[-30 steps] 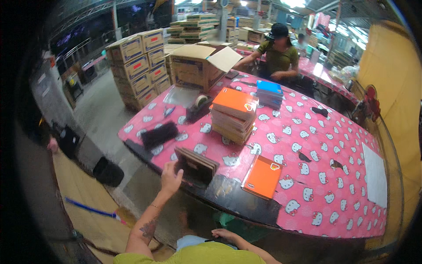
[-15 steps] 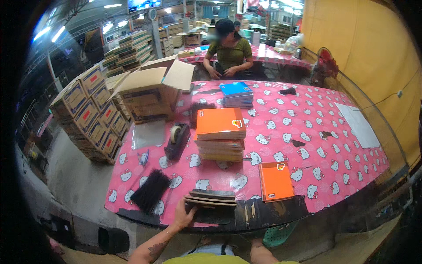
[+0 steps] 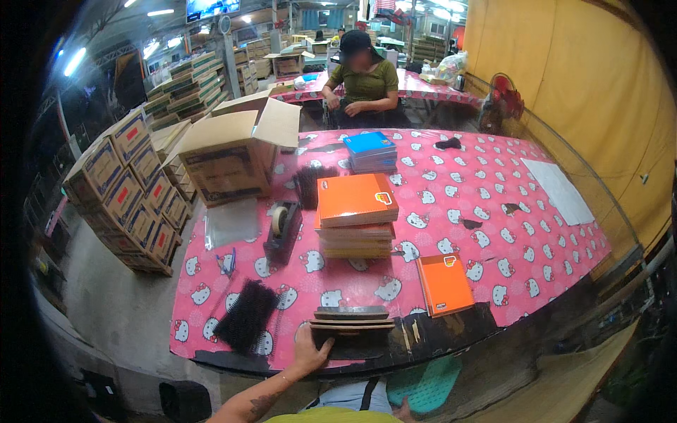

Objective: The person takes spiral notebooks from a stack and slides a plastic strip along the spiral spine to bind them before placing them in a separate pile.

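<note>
Across the table, the co-worker (image 3: 363, 81) has drawn an outstretched arm in since a second ago and now sits with head bowed. Nearer to me, the person's left hand (image 3: 309, 352) remains at the slatted black-and-brown stand (image 3: 356, 343), gripping its left end, thumb on the near side. That stand sits right at the near edge of the pink patterned table (image 3: 338, 289). I only glimpse the right hand (image 3: 405, 410), low by the green plastic piece (image 3: 427, 384), and cannot tell if its fingers are open or closed. One orange notebook (image 3: 446, 285) lies flat to the right of the stand; behind is the orange-topped stack (image 3: 357, 201), with a black bristly bundle (image 3: 245, 317) to the left.
</note>
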{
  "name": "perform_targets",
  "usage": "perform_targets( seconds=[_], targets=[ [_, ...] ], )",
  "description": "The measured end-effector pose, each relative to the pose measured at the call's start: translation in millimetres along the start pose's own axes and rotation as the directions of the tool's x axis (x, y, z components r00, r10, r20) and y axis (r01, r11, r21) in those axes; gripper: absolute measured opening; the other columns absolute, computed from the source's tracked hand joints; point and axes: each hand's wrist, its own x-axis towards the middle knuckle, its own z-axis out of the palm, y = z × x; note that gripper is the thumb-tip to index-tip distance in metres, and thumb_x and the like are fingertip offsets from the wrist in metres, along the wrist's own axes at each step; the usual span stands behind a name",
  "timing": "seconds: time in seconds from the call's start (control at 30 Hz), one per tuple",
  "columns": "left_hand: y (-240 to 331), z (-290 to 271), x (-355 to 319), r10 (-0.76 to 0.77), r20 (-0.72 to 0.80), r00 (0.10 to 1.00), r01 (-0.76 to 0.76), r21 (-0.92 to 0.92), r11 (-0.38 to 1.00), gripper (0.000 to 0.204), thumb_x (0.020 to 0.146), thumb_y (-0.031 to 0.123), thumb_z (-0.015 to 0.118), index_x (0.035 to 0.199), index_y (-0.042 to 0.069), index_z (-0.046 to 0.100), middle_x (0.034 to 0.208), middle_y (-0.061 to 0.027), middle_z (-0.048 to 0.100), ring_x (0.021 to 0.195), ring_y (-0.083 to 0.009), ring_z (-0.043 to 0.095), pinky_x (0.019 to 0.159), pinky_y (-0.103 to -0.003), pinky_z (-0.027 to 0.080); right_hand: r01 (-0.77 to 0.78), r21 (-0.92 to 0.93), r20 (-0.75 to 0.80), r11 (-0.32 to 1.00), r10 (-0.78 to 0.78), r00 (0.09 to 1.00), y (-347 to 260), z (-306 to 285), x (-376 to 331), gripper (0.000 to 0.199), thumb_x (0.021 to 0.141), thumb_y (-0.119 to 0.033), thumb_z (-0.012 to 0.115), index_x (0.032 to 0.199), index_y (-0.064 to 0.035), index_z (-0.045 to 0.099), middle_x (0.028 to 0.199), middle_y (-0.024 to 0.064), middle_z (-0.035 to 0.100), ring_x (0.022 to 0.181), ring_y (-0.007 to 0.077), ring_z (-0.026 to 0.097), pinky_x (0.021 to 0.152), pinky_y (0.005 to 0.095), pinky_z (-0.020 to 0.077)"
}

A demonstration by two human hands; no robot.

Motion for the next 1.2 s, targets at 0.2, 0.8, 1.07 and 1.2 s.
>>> perform_targets(
  seconds=[0.2, 0.8, 1.07, 1.2],
  targets=[
    [15, -11, 4, 0.039, 0.038, 0.999, -0.038, -0.029, 0.999, 0.055, 0.081, 0.028, 0.074, 0.123, 0.001, 0.052, 0.103, -0.0225, 0.059, 0.098, -0.0409, 0.055, 0.085, -0.05, 0.043, 0.024, 0.248, 0.275, 0.969, -0.095, 0.957, 25, -31, -27, 0.071, 0.09, -0.059, 0.058, 0.143, -0.0127, 0.049, 0.149, 0.0104, 0.045, 0.129, 0.0341, 0.049, 0.096, 0.0537, 0.0477],
    [90, -33, 198, 0.541, -0.241, 0.806, -0.547, 0.046, 0.836, 0.021, 0.087, 0.012, 0.071, 0.105, 0.002, 0.069, 0.104, -0.0151, 0.069, 0.098, -0.0311, 0.066, 0.085, -0.041, 0.053, 0.763, -0.635, -0.101, 0.117, -0.993, 0.067, -242, -312, -148, 0.042, 0.088, -0.037, 0.07, 0.118, -0.01, 0.06, 0.105, 0.0125, 0.067, 0.1, 0.0329, 0.065, 0.082, 0.0446, 0.0519],
    [76, 5, 300, 0.655, -0.062, 0.753, -0.508, 0.578, 0.639, 0.034, 0.085, 0.016, 0.063, 0.117, 0.005, 0.064, 0.114, -0.0144, 0.069, 0.11, -0.0312, 0.065, 0.096, -0.041, 0.052, 0.798, -0.603, 0.027, -0.011, -1.0, 0.007, -223, -333, -121, 0.043, 0.089, -0.032, 0.068, 0.129, -0.0188, 0.06, 0.107, 0.0104, 0.069, 0.095, 0.0336, 0.066, 0.078, 0.0442, 0.0533],
    [97, -7, 282, 0.644, -0.03, 0.764, -0.479, 0.643, 0.598, 0.027, 0.085, 0.009, 0.057, 0.111, 0.007, 0.064, 0.097, -0.0096, 0.068, 0.089, -0.0282, 0.067, 0.084, -0.043, 0.052, 0.865, -0.497, 0.11, -0.077, -0.994, -0.025, -222, -341, -91, 0.045, 0.092, -0.032, 0.066, 0.133, -0.0182, 0.057, 0.113, 0.0148, 0.066, 0.101, 0.0374, 0.064, 0.084, 0.0452, 0.0522]
  ],
)
